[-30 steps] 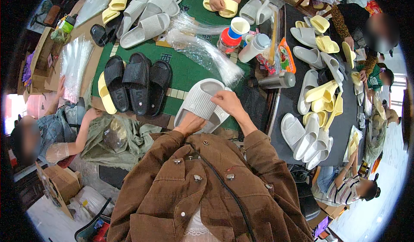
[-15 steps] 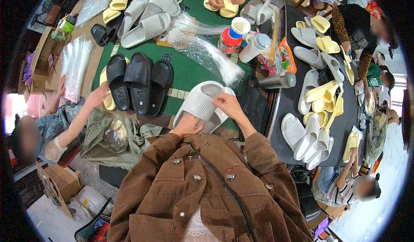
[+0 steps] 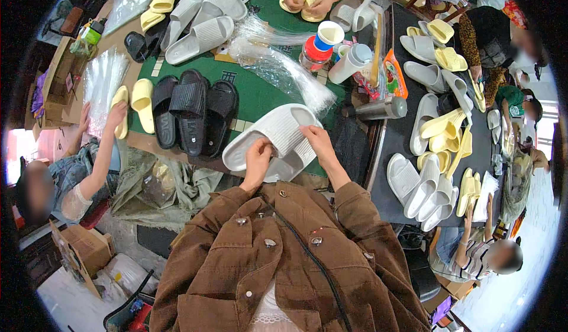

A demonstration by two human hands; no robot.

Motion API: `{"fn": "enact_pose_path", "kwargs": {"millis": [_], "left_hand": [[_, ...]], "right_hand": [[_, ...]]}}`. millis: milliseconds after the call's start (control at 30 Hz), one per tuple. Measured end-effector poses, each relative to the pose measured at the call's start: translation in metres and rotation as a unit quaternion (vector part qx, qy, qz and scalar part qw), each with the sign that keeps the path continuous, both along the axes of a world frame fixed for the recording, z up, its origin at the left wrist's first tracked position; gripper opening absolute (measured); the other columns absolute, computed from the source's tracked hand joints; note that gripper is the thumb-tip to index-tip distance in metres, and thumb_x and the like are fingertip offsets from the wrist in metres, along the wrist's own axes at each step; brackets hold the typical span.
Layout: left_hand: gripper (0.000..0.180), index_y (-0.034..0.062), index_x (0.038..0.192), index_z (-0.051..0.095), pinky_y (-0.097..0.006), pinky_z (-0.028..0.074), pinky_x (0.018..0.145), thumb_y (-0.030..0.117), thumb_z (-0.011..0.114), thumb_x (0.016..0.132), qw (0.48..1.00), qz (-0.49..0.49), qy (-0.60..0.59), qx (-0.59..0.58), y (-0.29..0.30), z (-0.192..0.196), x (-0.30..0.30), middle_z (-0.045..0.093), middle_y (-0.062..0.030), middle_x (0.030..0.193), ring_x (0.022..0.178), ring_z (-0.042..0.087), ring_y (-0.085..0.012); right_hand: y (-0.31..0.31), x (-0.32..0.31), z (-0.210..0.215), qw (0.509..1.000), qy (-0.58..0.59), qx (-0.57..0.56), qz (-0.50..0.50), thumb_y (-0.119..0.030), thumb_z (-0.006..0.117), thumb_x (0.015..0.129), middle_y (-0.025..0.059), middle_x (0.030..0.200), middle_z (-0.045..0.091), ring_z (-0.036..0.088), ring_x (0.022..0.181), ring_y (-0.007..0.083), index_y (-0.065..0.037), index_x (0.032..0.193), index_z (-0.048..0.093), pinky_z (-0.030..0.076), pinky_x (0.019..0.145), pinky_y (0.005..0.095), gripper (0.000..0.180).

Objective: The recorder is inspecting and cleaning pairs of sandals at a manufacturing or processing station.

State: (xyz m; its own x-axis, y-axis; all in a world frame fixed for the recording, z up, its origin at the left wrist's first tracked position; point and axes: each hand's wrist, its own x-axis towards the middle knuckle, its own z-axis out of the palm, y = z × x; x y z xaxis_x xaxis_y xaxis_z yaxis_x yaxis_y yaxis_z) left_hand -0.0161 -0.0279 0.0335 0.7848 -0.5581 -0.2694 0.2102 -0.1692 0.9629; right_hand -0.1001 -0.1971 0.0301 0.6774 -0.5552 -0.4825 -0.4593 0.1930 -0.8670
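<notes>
To the right of the three black ribbed rubber-looking slippers [image 3: 189,104], two pale grey ribbed slippers [image 3: 279,132] are held overlapped (unwrapped as yet) across the green-topped bench [image 3: 255,96]'s near edge. The upper strap is pinched by the closed fingers of the left hand [image 3: 258,159] and right hand [image 3: 319,145]. Beyond the black trio's right side, bare green surface is bounded by clear plastic bags [image 3: 278,65].

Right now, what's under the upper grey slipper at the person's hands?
A second grey slipper shows partly beneath the upper grey slipper, between the left hand and right hand. The rest is covered; whatever lies directly beneath both is hidden.
</notes>
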Motion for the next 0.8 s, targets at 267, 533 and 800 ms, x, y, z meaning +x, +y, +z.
{"fn": "enact_pose_path", "kwargs": {"millis": [267,533,800], "left_hand": [[0.033,-0.0036,0.115,0.042,-0.026,0.041,0.083,0.004,0.049,0.083,0.992,0.050,0.102,-0.052,0.006,-0.012,0.005,0.051,-0.0088,0.107,0.098,0.050,-0.0151],[0.036,-0.0037,0.111,0.039,-0.028,0.041,0.078,0.003,0.053,0.079,0.992,0.096,0.079,-0.016,-0.001,0.011,0.009,0.053,-0.0083,0.093,0.087,0.051,-0.0163],[0.041,-0.0038,0.115,0.048,-0.027,0.047,0.068,0.001,0.058,0.075,0.986,-0.013,0.162,0.022,0.000,0.001,0.021,0.058,-0.0078,0.104,0.088,0.056,-0.0156]], "right_hand": [[0.017,0.003,0.004,1.000,-0.011,0.008,-0.006,-0.029,0.056,0.084,-0.0057,0.066,0.047,0.038,0.062,0.0050,-0.001,0.073,0.057,0.031,0.056,0.0227,0.030],[0.023,0.004,-0.003,0.997,-0.008,-0.007,-0.073,-0.030,0.056,0.083,0.0020,0.065,0.053,0.044,0.063,0.0093,0.004,0.079,0.060,0.037,0.060,0.0262,0.034],[0.022,0.010,0.036,0.996,0.006,-0.093,0.013,-0.031,0.057,0.082,0.0046,0.064,0.056,0.048,0.062,0.0087,0.002,0.082,0.061,0.040,0.059,0.0264,0.034]]}}
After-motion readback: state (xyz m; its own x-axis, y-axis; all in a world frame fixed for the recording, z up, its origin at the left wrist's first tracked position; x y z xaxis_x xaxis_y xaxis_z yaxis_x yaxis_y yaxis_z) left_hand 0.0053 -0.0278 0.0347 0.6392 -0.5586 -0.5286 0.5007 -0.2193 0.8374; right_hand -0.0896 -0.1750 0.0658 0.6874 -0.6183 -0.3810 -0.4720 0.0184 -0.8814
